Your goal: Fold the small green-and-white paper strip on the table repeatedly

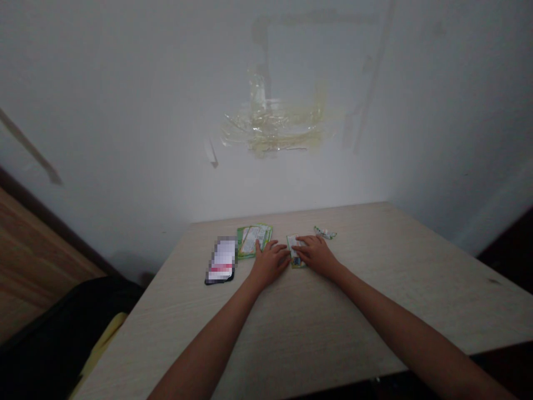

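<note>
A small green and white printed packet [296, 263] lies on the table between my hands. My right hand [318, 254] rests over its right side with the fingers stretched out across it. Just left of it, my left hand [270, 263] lies on the table with its fingers spread, the fingertips at the packet's left edge. Beyond the left thumb is a stack of similar green and white packets [250, 240]. Part of the middle packet is hidden under my right fingers.
A phone [222, 260] with a lit, blurred screen lies left of the stack. A crumpled green and white wrapper [325, 233] sits past my right hand. The wall [175, 111] with old tape [283, 128] stands behind the wooden table [266, 344]. Dark cloth [83, 316] is at lower left.
</note>
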`<state>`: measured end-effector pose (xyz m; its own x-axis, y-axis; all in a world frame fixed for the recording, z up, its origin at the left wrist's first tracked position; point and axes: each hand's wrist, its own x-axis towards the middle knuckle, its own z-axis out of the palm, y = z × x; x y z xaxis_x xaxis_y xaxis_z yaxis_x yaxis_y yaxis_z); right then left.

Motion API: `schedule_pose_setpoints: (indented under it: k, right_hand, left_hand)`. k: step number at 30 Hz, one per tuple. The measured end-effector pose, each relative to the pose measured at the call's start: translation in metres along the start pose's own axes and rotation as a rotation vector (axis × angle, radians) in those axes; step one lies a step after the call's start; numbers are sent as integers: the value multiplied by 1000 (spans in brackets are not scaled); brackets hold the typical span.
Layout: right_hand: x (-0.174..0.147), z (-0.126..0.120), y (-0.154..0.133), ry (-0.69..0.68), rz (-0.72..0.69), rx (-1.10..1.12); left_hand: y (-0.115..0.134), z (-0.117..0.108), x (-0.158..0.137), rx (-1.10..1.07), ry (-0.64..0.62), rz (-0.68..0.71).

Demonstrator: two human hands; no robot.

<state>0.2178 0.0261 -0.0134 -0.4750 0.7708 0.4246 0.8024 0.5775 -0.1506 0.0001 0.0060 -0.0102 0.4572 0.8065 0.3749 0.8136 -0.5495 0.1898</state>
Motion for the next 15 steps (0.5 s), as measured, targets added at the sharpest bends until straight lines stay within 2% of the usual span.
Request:
schedule_pose_setpoints:
  k: [15]
  right_hand:
    - [0,1,1,1,-2,-9]
  left_hand:
    - [0,-2,1,8,-9,-7]
